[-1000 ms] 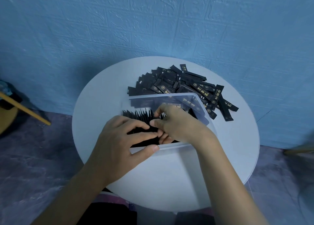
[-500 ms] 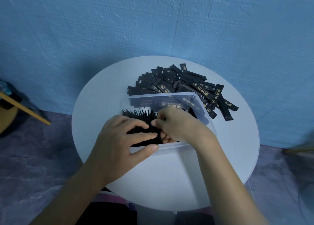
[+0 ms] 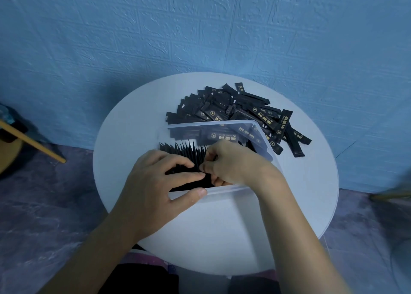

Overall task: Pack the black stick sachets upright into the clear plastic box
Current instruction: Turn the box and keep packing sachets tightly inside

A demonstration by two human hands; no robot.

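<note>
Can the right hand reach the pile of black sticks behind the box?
Probably yes. The right hand is pinching packed sachets inside the clear box, but the loose pile lies uncovered just beyond the box's far wall; it would only have to lift over that.

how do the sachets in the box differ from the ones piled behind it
Pose: the boxed sachets stand on edge in a tight row; the loose pile lies flat and criss-crossed.
Place: the boxed sachets sit inside the clear box; the loose pile rests on the table behind it.
Look: the loose pile shows gold print on its faces; the boxed sachets show only thin top edges.
Both are the same black sticks.
</note>
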